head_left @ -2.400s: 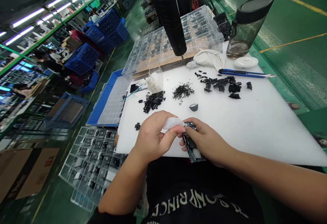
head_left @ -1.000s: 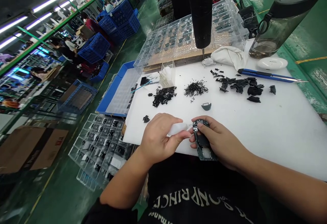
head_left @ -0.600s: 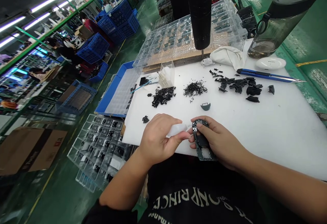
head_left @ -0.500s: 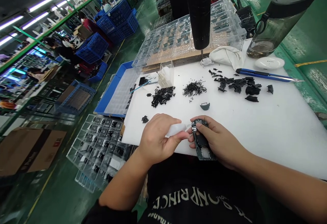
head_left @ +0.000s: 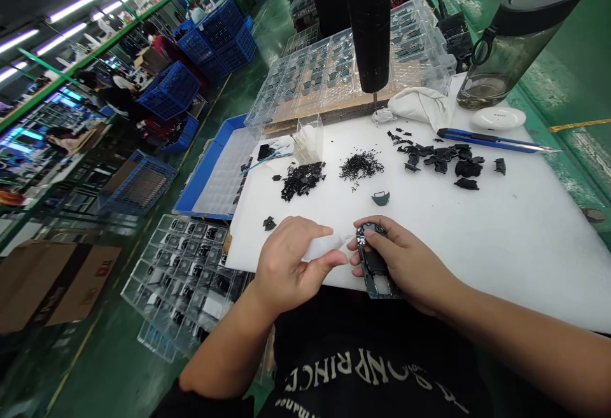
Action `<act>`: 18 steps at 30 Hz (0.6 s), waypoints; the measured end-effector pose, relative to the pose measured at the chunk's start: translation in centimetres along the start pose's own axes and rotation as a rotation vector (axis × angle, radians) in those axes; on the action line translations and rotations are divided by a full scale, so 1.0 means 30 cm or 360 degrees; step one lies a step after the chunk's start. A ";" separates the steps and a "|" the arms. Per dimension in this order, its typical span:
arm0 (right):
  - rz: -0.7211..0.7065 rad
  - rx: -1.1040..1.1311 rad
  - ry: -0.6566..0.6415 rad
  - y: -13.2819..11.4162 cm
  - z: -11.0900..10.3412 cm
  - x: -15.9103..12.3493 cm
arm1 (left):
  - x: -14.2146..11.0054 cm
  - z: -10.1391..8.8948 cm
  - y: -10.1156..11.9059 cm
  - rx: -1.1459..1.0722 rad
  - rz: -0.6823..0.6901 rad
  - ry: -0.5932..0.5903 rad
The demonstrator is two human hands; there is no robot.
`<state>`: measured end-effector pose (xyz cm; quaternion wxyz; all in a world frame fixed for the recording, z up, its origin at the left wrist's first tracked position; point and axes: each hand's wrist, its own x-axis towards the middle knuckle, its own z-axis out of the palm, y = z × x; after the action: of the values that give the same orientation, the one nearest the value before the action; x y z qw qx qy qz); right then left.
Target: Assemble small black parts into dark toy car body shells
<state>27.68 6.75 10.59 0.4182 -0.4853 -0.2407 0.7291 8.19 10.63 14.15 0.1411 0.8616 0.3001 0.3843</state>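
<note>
While the right hand (head_left: 405,260) grips a dark device frame (head_left: 375,270), the left hand (head_left: 289,267) pinches a white plastic piece (head_left: 324,247) — the two hands just apart.

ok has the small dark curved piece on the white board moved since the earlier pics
No, the curved piece sits the same below the black slivers; only the view shifted.
</note>
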 end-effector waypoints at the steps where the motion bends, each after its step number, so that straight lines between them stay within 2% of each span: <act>1: 0.0004 0.0003 0.0004 0.000 0.000 0.000 | -0.007 -0.006 -0.001 -0.0013 -0.0007 0.0021; 6: 0.0023 0.0002 0.0011 0.002 0.002 0.006 | -0.050 -0.045 -0.006 -0.0083 -0.0145 0.0277; 10: 0.0019 0.0015 -0.0009 0.009 -0.003 0.010 | -0.087 -0.069 -0.029 0.0054 -0.0331 0.0531; 12: 0.0020 0.0038 -0.0027 0.012 -0.005 0.011 | -0.100 -0.074 -0.043 0.0072 -0.0461 0.0589; 18: 0.0030 0.0041 -0.0032 0.006 0.001 0.013 | -0.110 -0.062 -0.055 -0.0194 -0.0771 0.0641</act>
<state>27.51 6.99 10.27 0.4152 -0.4747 -0.2309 0.7410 4.39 9.89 12.70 0.2177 0.6617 0.4948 0.5195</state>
